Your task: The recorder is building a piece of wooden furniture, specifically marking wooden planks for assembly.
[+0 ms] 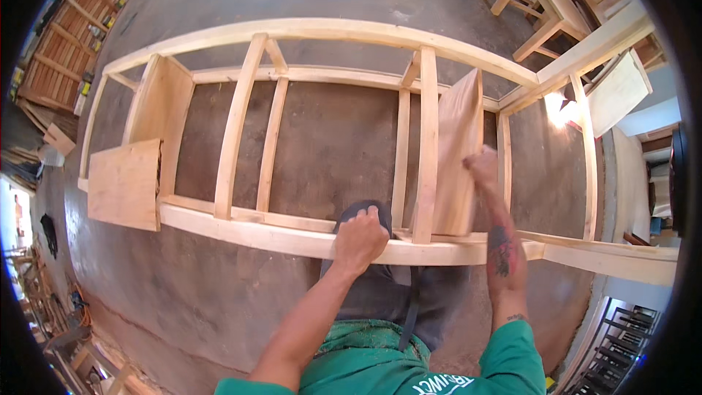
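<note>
A long pale wooden frame (241, 235) of rails and crosspieces stretches across in front of me. My left hand (362, 238) is closed in a fist over its near rail, by my knee; whatever its fingers hold, if anything, is hidden. To the right, a wooden panel (459, 157) stands on edge, tilted, between the frame's rails beside an upright post (425, 146). My right hand (480, 166) is closed at the panel's right edge, slightly blurred. Another panel (175, 113) stands inside the frame's left part, and a squarish board (124, 184) rests against the near left corner.
Concrete floor (183, 278) lies around and under the frame. Wooden furniture pieces (548, 0) stand at the far right, and slatted wooden panels (62, 58) at the far left. A pale board (618, 93) is beyond the frame's right end. Scrap wood and tools lie at the lower left.
</note>
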Available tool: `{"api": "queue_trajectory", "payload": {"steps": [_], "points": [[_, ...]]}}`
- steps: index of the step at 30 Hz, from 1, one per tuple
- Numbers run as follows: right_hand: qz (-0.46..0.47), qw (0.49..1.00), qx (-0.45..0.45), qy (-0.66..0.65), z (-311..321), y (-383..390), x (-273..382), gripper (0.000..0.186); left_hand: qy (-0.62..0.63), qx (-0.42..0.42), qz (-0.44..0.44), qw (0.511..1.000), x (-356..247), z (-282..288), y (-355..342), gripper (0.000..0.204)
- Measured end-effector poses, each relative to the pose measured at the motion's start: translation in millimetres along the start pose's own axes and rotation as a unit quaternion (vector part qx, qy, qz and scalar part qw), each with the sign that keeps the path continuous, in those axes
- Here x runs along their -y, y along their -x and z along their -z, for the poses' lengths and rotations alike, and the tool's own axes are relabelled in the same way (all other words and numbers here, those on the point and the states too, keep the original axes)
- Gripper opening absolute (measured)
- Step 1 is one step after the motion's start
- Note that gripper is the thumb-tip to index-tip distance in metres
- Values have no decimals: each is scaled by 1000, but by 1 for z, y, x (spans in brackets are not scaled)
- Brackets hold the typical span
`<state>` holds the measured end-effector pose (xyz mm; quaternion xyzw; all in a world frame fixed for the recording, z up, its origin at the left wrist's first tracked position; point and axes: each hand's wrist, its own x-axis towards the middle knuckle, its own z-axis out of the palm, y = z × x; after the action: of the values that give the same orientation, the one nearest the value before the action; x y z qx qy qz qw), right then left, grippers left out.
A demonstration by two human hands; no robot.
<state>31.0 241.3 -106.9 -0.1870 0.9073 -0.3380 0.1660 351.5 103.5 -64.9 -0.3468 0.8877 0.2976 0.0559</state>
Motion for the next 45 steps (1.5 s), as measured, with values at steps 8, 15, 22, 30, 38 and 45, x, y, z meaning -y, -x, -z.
{"api": "queue_trajectory", "payload": {"steps": [8, 15, 22, 30, 38, 45], "points": [[9, 993, 99, -71, 87, -16, 0, 28, 11, 3, 6, 1000, -8, 14, -1, 23], [220, 964, 60, 138, 65, -4, -14, 40, -16, -26, 7, 1000, -6, 14, 2, 22], [153, 987, 40, -4, 34, 2, -51, 42, -3, -15, 10, 1000, -11, 11, 1, 21], [132, 991, 0, 13, -4, 18, -17, 44, 16, -20, 27, 999, -5, 11, 3, 20], [157, 987, -29, 20, -12, 25, -25, 40, 8, 15, 28, 999, -6, 15, 3, 23], [87, 996, 3, 12, -19, 37, 26, 40, -18, 3, 16, 1000, -6, 10, 0, 24]]}}
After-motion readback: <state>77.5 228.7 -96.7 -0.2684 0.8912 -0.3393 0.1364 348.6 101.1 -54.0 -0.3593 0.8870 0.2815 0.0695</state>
